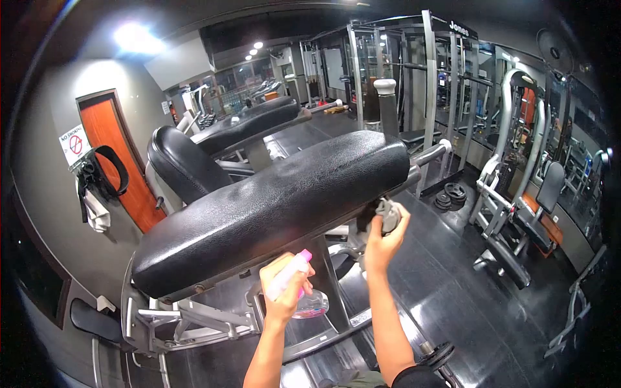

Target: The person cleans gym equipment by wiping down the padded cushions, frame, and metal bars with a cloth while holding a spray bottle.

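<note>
My left hand (284,288) is wrapped round a spray bottle (312,305) with a pink and white trigger head and a clear body. It is in front of the long black padded cushion (278,194) of a gym machine, near its lower edge. In my right hand (386,242) is a crumpled grey cloth (389,216), close under the right end of the cushion. Whether the cloth touches the machine there, I cannot tell.
A second black pad (187,165) stands behind the cushion. To the right are a seated machine (511,187) and weight plates (451,196) on the floor. An orange door (119,155) and a hanging belt (110,171) are at left. Metal frame bars (194,320) run below the cushion.
</note>
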Tool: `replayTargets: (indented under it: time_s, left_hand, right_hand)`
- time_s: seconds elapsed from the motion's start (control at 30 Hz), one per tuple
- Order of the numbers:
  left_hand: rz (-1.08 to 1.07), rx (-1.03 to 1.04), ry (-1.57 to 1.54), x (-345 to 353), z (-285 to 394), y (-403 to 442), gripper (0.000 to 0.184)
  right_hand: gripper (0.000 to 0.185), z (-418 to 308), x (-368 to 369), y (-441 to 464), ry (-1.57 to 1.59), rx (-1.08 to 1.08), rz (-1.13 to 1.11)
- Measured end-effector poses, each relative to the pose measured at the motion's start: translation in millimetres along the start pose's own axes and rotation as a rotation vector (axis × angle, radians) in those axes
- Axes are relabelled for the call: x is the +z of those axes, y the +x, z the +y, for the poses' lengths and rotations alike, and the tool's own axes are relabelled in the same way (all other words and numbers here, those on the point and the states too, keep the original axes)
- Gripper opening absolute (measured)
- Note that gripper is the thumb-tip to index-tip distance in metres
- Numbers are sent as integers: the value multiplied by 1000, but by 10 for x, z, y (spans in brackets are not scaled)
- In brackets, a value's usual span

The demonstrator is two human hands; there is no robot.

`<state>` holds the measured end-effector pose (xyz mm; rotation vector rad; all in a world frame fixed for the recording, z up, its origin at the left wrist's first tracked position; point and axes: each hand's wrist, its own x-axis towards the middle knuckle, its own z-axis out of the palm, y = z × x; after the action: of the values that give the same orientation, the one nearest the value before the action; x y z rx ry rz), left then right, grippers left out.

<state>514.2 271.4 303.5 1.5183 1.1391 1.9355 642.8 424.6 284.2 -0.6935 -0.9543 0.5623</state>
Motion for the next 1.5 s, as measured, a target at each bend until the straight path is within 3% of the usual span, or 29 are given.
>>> replayTargets:
  time_s: [0.03,0.17,0.3,0.33,0.47,0.57,0.63,0.73,0.83,0.9,1.03,1.2,1.23,1.3,1.37,1.5]
  left_hand:
    - [4,-11,-11,11,-9,4,21]
    - [1,-68,-40,80,8,23,20]
    - [-47,-17,-30,105,-9,77,20]
    - [-53,-16,-17,124,8,94,19]
    - [-71,-34,64,232,-30,168,26]
    - [-79,-26,182,344,-96,235,23]
    - [-89,-9,217,441,-143,288,22]
    - [-77,139,380,561,-186,350,24]
    - [-39,132,312,689,-172,392,11]
    - [-10,85,266,757,-205,393,12]
    - [14,33,188,869,-292,437,19]
    - [43,56,143,1035,-334,493,22]
    - [54,82,118,1065,-340,508,23]
    - [54,93,125,1082,-355,538,22]
    - [57,100,128,1079,-357,543,21]
    - [22,71,383,1051,-350,543,28]
  right_hand:
    - [35,15,16,-62,-7,-6,4]
    - [40,19,-54,-447,-101,-379,-349]
    - [39,44,-130,-272,-129,-290,-309]
    - [37,71,-132,-150,-152,-379,-219]
    - [37,114,-127,182,-91,-149,7]
    - [37,53,-170,214,-105,-299,-98]
    - [39,-2,-269,118,-185,-387,-313]
    - [42,22,-281,165,-153,-459,-373]
    - [41,34,-351,481,-186,-408,-257]
    - [38,31,-384,698,-154,-308,-196]
    - [41,66,-358,681,-164,-373,-183]
    - [42,132,-484,538,-125,-375,-470]
    - [42,161,-492,619,-124,-368,-471]
    - [40,228,-487,854,-168,-449,-254]
    - [39,276,-501,1074,-194,-361,-116]
    - [40,204,-439,1063,-163,-343,-114]
